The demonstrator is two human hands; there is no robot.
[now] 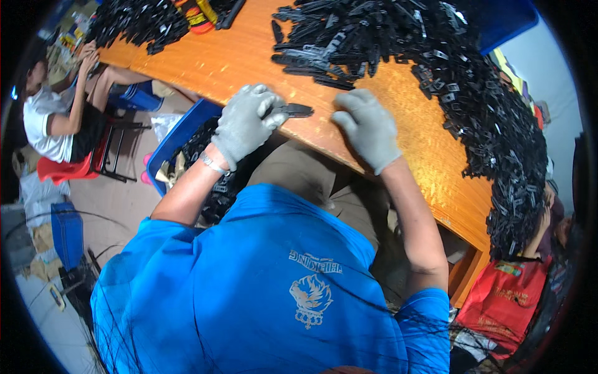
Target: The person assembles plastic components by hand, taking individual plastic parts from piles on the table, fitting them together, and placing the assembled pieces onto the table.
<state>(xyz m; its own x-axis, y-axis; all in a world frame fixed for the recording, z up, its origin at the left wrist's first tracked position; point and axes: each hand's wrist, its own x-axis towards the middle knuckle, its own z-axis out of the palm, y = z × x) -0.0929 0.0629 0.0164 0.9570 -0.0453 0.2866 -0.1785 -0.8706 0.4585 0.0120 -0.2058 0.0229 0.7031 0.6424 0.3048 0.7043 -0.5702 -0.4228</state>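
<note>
My left hand, in a grey work glove, is closed on a small, long black plastic piece with a rounded tip. The piece juts to the right from between thumb and fingers, just above the table's near edge. To its right, my right hand, also gloved, hovers at the table edge. Its fingers are loosely bent, with the thumb apart from them, and nothing shows between them. Beyond both hands lies a big heap of similar black pieces, which curves down along the table's right side.
A blue bin with black pieces stands below my left forearm. Another black pile and a red-and-yellow bottle sit at the far left. A person sits on a red chair to the left. A red bag is at lower right.
</note>
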